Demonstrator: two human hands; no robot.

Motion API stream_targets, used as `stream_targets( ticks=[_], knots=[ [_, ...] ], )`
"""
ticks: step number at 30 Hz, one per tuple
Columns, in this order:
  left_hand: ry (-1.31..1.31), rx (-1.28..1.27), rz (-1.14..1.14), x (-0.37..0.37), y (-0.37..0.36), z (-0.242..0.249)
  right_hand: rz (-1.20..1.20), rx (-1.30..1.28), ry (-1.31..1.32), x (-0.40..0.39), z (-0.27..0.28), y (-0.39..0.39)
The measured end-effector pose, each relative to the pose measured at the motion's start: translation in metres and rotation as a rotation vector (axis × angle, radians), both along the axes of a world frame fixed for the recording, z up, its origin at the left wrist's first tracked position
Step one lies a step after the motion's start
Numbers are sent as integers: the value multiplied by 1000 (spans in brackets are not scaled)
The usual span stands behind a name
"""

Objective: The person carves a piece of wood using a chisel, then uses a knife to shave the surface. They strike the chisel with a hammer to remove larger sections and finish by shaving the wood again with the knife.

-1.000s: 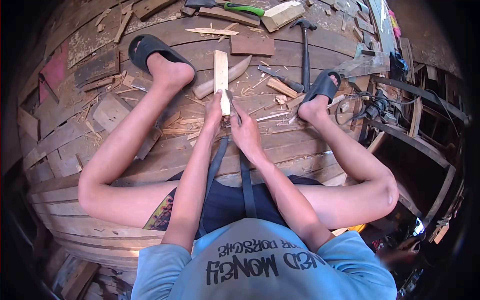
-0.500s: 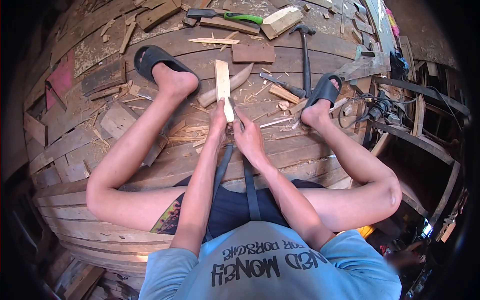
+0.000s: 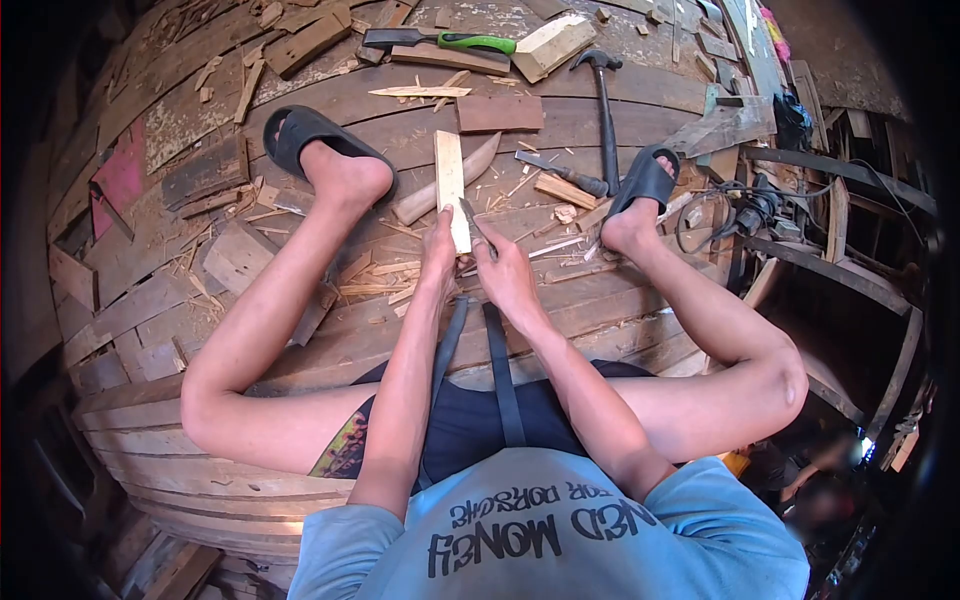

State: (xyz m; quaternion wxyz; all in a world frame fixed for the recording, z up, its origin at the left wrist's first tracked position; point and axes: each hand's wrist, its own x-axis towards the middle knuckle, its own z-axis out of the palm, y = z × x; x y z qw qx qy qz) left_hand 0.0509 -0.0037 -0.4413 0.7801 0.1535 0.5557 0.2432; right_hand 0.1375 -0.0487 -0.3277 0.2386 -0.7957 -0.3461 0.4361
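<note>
Wood strip (image 3: 450, 170): pale, lying lengthwise on the plank floor (image 3: 600, 320), its near end gripped by the left hand (image 3: 440, 250). Knife (image 3: 472, 222): clasped in the right hand (image 3: 505, 270), blade against the strip's right edge. Curved wood piece (image 3: 420, 200) underneath. Hammer (image 3: 606, 110), chisel (image 3: 562, 174), shavings nearby.

The person wears a light blue short-sleeved T-shirt (image 3: 560, 530) printed across the chest with large black block lettering, above it a smaller line of black script. Two dark grey straps (image 3: 500, 370) run from the shirt's hem over dark navy shorts (image 3: 470, 415), which carry a bright multicoloured patch (image 3: 345, 447) at one leg's edge. The arms and legs are bare. Each foot sits in a black open-toed slide sandal (image 3: 300, 130) with a broad band over the instep; the other sandal (image 3: 645, 175) matches it.
</note>
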Motion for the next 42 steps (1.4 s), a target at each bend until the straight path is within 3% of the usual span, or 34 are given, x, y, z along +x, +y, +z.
stream_targets(
  ticks=[8, 13, 15, 18, 22, 29, 31, 38, 42],
  knots=[
    [21, -25, 64, 7, -3, 4, -12, 96, -51, -4, -12, -7],
    [11, 14, -20, 6, -8, -4, -16, 91, -62, -6, -14, -12],
    [31, -55, 134, 17, -12, -1, -21, 108, -85, 0, -22, -3],
    [-30, -16, 8, 1, -11, -1, -5, 131, -94, -4, -15, -11],
    [-17, -24, 90, 11, -11, -2, -11, 107, -114, 0, -14, 0],
    [-67, -69, 5, 4, -9, -1, 69, 98, -155, 1, -15, -3],
    [-49, -85, -6, 2, -13, -3, -38, 4, 20, 3, 2, 12],
    [-59, -61, 22, -1, -4, -8, 74, 22, -144, 4, -12, 7],
    [-21, -51, 11, -2, -5, -4, 56, 29, -101, -4, -5, 2]
  ],
)
